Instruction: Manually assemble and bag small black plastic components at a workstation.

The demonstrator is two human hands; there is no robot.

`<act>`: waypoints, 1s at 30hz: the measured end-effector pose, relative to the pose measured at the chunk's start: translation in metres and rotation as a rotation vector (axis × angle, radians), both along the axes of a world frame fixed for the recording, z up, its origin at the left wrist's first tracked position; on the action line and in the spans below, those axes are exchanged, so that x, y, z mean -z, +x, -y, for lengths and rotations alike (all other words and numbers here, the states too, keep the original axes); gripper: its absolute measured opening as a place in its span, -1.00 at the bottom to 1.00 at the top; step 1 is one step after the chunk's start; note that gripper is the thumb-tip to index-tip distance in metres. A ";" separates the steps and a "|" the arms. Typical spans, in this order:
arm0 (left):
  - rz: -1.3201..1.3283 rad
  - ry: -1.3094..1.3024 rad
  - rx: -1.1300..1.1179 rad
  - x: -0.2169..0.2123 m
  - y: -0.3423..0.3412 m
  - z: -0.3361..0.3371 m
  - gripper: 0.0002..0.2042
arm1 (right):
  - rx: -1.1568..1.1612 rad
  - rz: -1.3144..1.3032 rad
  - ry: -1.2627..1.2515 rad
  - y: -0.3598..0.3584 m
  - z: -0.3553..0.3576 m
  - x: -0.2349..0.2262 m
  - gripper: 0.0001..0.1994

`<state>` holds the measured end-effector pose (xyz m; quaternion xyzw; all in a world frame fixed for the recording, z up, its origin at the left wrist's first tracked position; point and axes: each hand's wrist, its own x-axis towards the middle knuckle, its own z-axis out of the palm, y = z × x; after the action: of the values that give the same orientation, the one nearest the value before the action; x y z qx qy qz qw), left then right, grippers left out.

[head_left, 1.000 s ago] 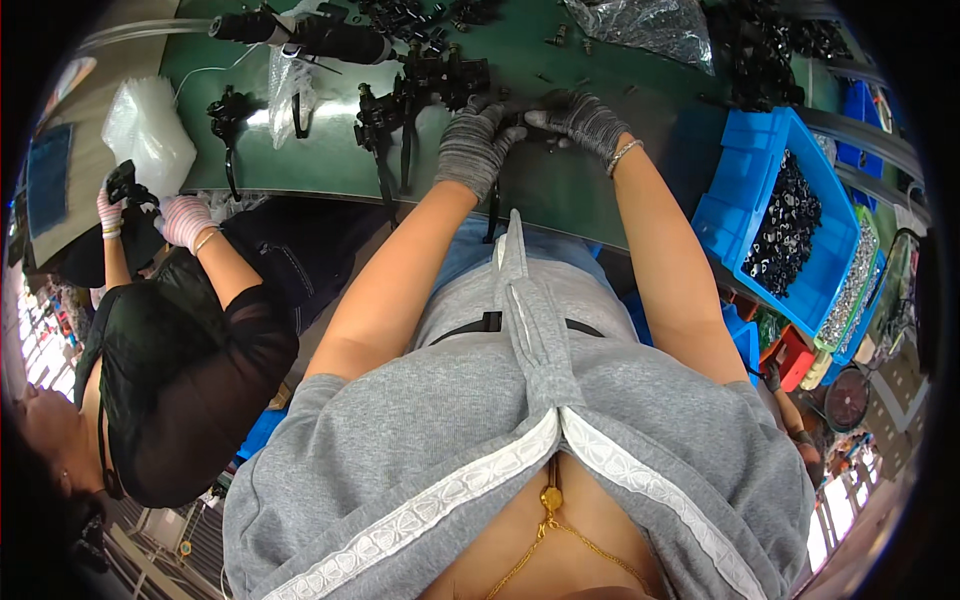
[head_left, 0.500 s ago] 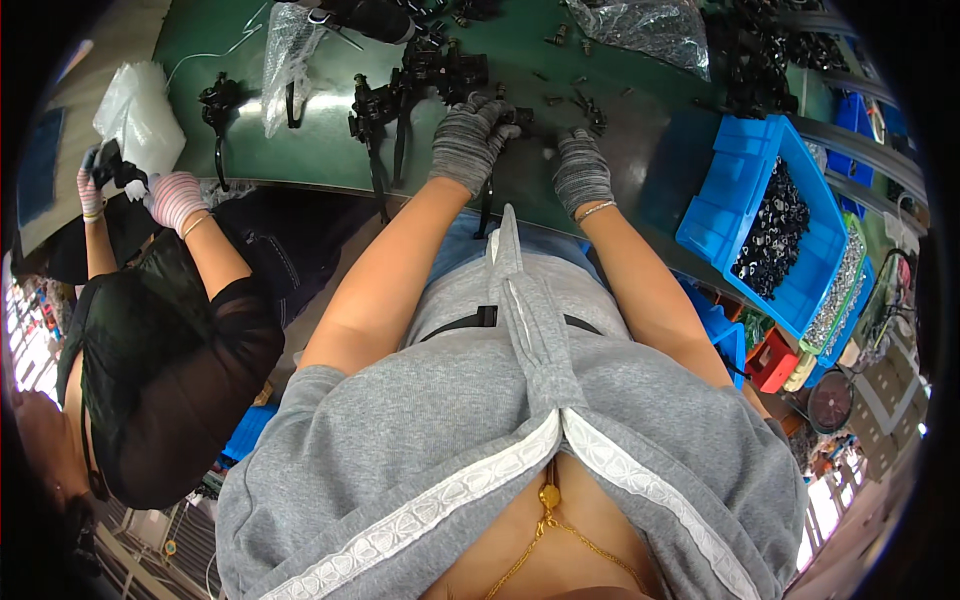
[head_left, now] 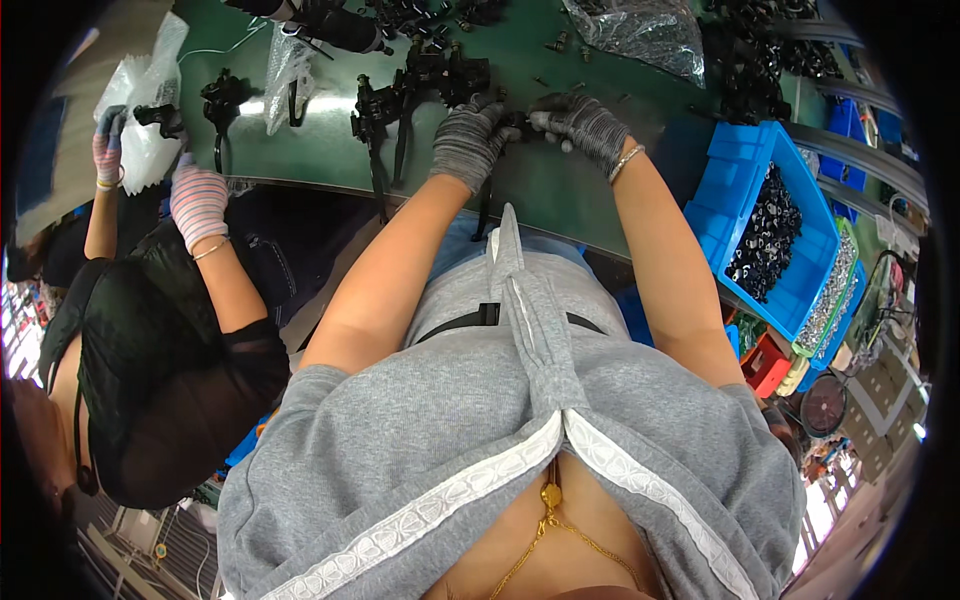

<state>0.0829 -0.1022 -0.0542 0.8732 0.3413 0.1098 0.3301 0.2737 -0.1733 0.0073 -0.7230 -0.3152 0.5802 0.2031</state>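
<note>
My left hand (head_left: 466, 140) and my right hand (head_left: 583, 125), both in grey knit gloves, meet over the green work table (head_left: 545, 185). Between them they grip a black lever assembly (head_left: 510, 128), whose long arm hangs down over the table's near edge. Just left of my left hand lie more black lever assemblies (head_left: 405, 85) with their handles pointing toward me.
A blue bin (head_left: 725, 205) of small black parts stands at my right, with a tray of small metal pieces (head_left: 835, 295) beside it. A clear plastic bag (head_left: 640, 35) lies at the back. At my left, a co-worker's gloved hands (head_left: 195, 200) handle a black part and white bags (head_left: 140, 110).
My right hand moved back up from the table's near edge to meet the left hand on the black assembly. The co-worker's hands shifted slightly.
</note>
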 end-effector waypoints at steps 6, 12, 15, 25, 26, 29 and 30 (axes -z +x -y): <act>-0.054 0.009 0.049 0.003 -0.001 -0.003 -0.55 | 0.008 -0.094 -0.048 0.009 -0.003 0.007 -0.65; -0.063 -0.004 0.039 -0.003 0.004 -0.003 -0.61 | -0.125 0.361 0.075 -0.003 0.000 0.013 -0.69; -0.023 -0.004 0.010 -0.005 -0.001 -0.004 -0.60 | -0.277 0.555 0.041 -0.022 -0.007 -0.020 -0.69; -0.027 -0.047 0.010 -0.006 0.002 -0.002 -0.57 | -0.870 1.014 0.263 -0.027 -0.009 -0.020 -0.74; 0.007 -0.052 -0.005 -0.007 0.000 -0.002 -0.60 | -0.908 1.019 0.241 -0.030 -0.011 -0.023 -0.74; 0.032 -0.038 -0.016 -0.007 0.000 -0.001 -0.65 | -0.900 1.027 0.243 -0.036 -0.010 -0.019 -0.77; 0.022 -0.021 -0.012 -0.007 0.000 -0.001 -0.66 | -0.854 1.030 0.268 -0.037 -0.009 -0.016 -0.80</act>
<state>0.0832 -0.1012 -0.0472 0.8664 0.3441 0.1176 0.3422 0.2365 -0.1641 0.0237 -0.6878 -0.6984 0.1474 -0.1319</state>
